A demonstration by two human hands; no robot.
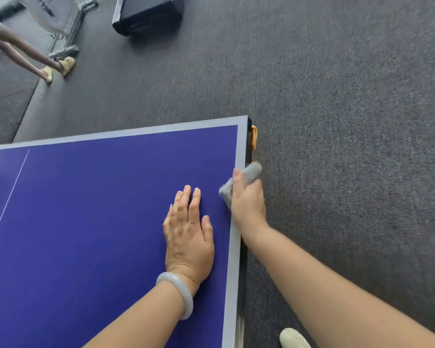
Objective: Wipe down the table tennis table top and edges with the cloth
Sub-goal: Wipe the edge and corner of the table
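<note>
I saw the table tennis table with its far right corner in view. It had a deep blue top, flat and level, bordered by a pale grey band along the far end and the right side. A thin white line ran lengthwise across the left part. A dark edge showed beneath the right border. The cloth was grey and bunched into a loose roll. It sat on that right edge, partly on the border band and partly over the side, gripped in my right hand.
</note>
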